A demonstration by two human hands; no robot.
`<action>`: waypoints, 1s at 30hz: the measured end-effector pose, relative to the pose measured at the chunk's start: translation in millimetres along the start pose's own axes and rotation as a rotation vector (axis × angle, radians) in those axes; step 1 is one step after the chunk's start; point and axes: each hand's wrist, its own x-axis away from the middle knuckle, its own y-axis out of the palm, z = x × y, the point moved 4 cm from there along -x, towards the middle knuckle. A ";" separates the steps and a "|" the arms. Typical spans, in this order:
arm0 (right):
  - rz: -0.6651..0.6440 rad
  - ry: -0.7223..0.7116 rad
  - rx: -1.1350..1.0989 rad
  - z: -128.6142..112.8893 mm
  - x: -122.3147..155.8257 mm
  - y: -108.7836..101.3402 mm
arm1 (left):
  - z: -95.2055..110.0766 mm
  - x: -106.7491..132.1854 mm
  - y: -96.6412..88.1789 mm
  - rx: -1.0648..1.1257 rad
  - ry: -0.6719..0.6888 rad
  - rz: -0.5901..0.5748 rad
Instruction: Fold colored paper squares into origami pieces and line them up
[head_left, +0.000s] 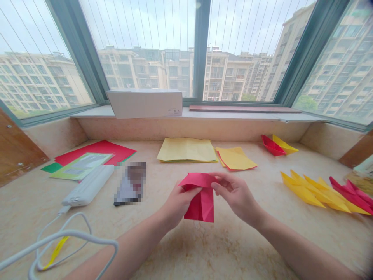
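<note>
Currently, I am holding the folded red paper (201, 202) over the marble counter (204, 249). My left hand (176, 204) is pinching its upper left edge and my right hand (237, 194) its top right corner, fingers closed on it. Beyond, yellow sheets (186, 149) are lying flat, and a white box (145, 103) is resting on the windowsill (233, 114).
</note>
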 end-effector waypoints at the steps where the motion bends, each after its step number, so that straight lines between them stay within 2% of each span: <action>1: 0.008 0.034 -0.050 0.5 -0.9 -0.4 | 0.7 -0.3 -0.1 -0.015 0.013 -0.005; 7: -0.015 0.160 -0.227 0.6 -5.6 -1.3 | 7.5 -1.6 2.8 -0.087 0.036 -0.056; 14: -0.004 0.172 -0.124 0.7 -6.2 -5.4 | 10.0 2.3 5.7 -0.074 0.050 -0.091; 21: -0.054 0.214 -0.133 -6.1 -6.0 -5.9 | 15.0 2.4 4.7 -0.137 0.068 0.029; 26: -0.069 0.215 -0.184 -4.2 -7.8 -5.7 | 18.1 2.5 6.1 -0.160 0.089 0.019; 30: -0.060 0.217 -0.129 -3.1 -7.0 -6.5 | 16.1 1.0 4.6 -0.180 0.084 0.023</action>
